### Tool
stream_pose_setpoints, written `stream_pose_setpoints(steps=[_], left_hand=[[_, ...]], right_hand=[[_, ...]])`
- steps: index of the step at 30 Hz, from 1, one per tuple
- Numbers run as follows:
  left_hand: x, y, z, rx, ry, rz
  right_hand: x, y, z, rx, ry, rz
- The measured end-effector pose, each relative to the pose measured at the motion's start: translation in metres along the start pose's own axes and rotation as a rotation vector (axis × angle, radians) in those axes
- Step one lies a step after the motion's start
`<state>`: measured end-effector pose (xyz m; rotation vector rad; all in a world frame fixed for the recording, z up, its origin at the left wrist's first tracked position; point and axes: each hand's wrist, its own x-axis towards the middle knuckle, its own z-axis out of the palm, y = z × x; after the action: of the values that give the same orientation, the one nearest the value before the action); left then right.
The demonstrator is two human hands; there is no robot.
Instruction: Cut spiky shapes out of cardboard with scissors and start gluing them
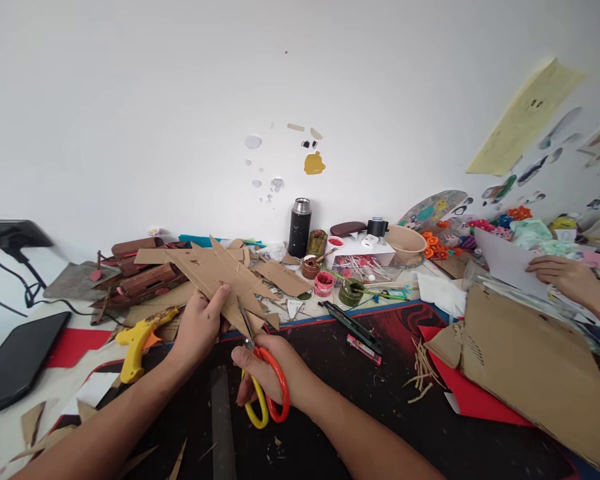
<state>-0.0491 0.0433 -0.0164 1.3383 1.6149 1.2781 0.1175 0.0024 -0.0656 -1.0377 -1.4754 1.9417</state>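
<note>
My left hand is closed on a jagged piece of cardboard, its thumb lying on top. The piece has several pointed ends and is held up over the dark mat. In my right hand are scissors with one red and one yellow handle loop. Their blades point up and away from me and meet the cardboard's lower edge. A metal ruler lies on the mat below my hands.
A yellow glue gun lies at left. Behind are a black thermos, paint jars and cardboard scraps. A green utility knife lies right of centre, near a large cardboard sheet. Another person's hand holds white paper at right.
</note>
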Motion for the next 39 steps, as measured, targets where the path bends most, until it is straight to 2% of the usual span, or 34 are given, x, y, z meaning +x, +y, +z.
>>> stream_pose_setpoints(steps=[7,14,21,29,39], left_hand=[[0.003,-0.01,0.0,-0.035,0.012,0.028],[0.0,-0.003,0.002,-0.051,-0.015,-0.037],[-0.004,-0.004,0.003,-0.049,-0.039,0.003],[-0.004,-0.002,0.005,-0.045,-0.002,-0.036],[-0.005,0.0,0.006,-0.036,0.009,-0.032]], right_hand=[[0.002,0.001,0.001,0.106,-0.041,0.02],[0.001,-0.002,-0.001,0.11,-0.059,-0.007],[-0.002,-0.003,0.001,0.036,0.043,-0.027],[-0.003,0.002,0.005,0.017,0.118,-0.005],[-0.008,-0.01,0.01,-0.001,0.138,0.041]])
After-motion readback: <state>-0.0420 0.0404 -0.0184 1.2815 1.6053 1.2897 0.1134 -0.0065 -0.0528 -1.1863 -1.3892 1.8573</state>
